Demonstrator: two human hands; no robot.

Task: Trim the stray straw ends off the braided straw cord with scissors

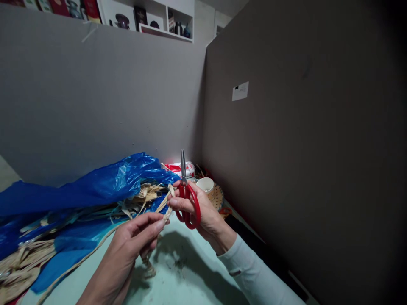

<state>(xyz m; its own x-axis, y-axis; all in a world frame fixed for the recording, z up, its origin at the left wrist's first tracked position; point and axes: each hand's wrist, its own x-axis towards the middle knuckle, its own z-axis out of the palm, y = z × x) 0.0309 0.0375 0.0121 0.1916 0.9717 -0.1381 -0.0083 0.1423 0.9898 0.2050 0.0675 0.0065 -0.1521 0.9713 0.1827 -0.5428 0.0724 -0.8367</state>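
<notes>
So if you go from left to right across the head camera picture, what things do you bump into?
Blue plastic bag → left hand pinching a straw braid → red scissors in the right hand → white cup → white label on the grey wall.

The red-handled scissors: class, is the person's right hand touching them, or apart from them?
Touching. The head view shows the right hand with fingers through the loops of the red-handled scissors, blades closed, pointing up.
</notes>
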